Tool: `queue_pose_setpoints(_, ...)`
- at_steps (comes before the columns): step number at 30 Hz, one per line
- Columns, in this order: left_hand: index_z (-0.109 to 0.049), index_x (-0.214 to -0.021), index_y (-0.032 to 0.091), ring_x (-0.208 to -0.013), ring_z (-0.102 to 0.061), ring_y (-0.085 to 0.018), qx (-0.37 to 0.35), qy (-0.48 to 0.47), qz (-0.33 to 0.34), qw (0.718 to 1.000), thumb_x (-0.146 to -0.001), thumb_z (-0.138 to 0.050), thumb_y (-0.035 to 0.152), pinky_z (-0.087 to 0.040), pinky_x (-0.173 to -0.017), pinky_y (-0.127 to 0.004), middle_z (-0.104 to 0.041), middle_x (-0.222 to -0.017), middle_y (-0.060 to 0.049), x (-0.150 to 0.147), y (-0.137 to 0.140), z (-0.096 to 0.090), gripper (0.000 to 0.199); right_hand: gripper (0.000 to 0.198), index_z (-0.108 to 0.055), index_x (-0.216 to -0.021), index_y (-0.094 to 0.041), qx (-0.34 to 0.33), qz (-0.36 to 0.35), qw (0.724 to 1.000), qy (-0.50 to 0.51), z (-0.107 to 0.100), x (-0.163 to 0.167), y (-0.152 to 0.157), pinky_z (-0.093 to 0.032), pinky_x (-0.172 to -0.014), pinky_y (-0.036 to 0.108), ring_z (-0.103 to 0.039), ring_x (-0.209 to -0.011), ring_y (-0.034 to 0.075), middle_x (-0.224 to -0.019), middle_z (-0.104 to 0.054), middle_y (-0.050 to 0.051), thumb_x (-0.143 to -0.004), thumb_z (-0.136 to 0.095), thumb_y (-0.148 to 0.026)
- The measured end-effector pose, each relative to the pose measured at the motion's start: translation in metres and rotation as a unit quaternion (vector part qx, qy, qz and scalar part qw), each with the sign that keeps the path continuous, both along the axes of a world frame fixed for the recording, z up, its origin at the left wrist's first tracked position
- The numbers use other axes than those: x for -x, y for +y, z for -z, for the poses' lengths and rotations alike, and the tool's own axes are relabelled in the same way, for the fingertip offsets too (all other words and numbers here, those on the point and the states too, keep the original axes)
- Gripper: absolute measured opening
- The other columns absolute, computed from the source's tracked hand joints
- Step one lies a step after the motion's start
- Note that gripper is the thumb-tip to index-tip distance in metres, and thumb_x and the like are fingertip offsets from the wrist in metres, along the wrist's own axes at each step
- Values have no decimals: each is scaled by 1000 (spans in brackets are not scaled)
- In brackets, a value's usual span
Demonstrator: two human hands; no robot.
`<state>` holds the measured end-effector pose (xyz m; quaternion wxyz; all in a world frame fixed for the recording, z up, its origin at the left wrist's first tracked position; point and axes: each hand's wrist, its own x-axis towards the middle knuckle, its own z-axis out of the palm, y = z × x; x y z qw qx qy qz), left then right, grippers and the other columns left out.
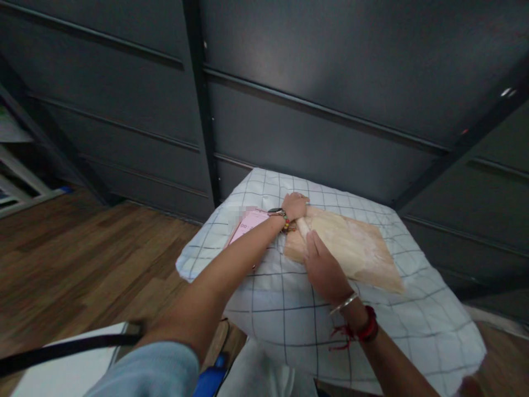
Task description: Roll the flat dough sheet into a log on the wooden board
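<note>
A pale rolling pin point(303, 226) lies across the left end of a wooden board point(378, 240). Beneath and beside it is a flat, wide sheet of pale dough point(336, 237), with whitish flour marks on the board to its right. My left hand point(295, 207) is closed over the far end of the pin, near the board's far left corner. At the near end, my right hand point(325, 269) grips the pin, its thumb side towards the dough. The palms hide both ends of the pin.
A pink phone point(248, 225) showing a timer-like screen lies left of the board, partly under my left forearm. A white checked cloth point(268, 309) covers the table. Dark metal panels point(309, 121) rise behind it. A white surface point(70, 364) stands at lower left above the wooden floor point(136, 253).
</note>
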<state>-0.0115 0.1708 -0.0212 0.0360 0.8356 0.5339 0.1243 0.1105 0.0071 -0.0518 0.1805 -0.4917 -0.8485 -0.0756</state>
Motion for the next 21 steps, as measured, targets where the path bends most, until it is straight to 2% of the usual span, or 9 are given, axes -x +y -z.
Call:
queue_pose_setpoints(2,-57,-123,26,-120,-47,-21,3,-2,-12,1000,-82,-47,18,-34,-102,-39,-56,-129,-5,2,1,-1,44,48,-43,-135,0,16,13,1000,-10,-4,-8,6,-38,-107,42,-42,-129,25,-135,-48,22,-91,-30,-14)
queue_pose_setpoints(6,-62,-114,20,-116,-50,-26,11,21,-58,998,-79,-49,19,-23,-107,-52,-62,-118,-10,-15,7,-4,37,45,-52,-128,-4,45,3,999,-31,-10,-32,19,-39,-105,45,-46,-125,25,-127,-57,20,-94,-25,-18)
queue_pose_setpoints(9,-62,-114,22,-118,-48,-26,7,24,-59,998,-79,-49,20,-21,-107,-54,-61,-120,-9,-17,9,-3,37,46,-47,-132,-3,10,19,1000,-17,-3,-20,13,-42,-104,43,-46,-125,25,-129,-55,19,-92,-28,-15)
queue_pose_setpoints(12,-54,-124,26,-120,-46,-25,8,-4,-55,998,-80,-47,21,-30,-103,-50,-55,-130,-7,-3,7,4,46,49,-43,-135,1,-17,36,999,-8,4,3,2,-40,-105,41,-37,-132,25,-137,-46,22,-88,-31,-9)
queue_pose_setpoints(15,-51,-128,24,-120,-45,-26,10,-12,-71,997,-81,-45,22,-35,-100,-45,-53,-131,-8,3,6,7,48,47,-44,-134,3,13,33,999,-17,-3,2,3,-37,-107,40,-37,-132,25,-139,-44,24,-90,-30,-9)
queue_pose_setpoints(18,-54,-125,19,-122,-43,-28,-11,9,-90,996,-82,-44,21,-29,-103,-48,-55,-127,-12,-11,10,6,44,45,-47,-132,-3,73,50,996,-14,-15,-19,14,-38,-105,46,-42,-129,25,-135,-50,20,-94,-27,-17)
queue_pose_setpoints(21,-56,-121,17,-121,-44,-28,-24,26,-92,995,-83,-42,20,-25,-105,-51,-56,-125,-14,-24,12,3,41,44,-50,-131,-5,75,66,995,-7,-15,-25,18,-37,-105,45,-45,-127,24,-133,-52,20,-95,-28,-18)
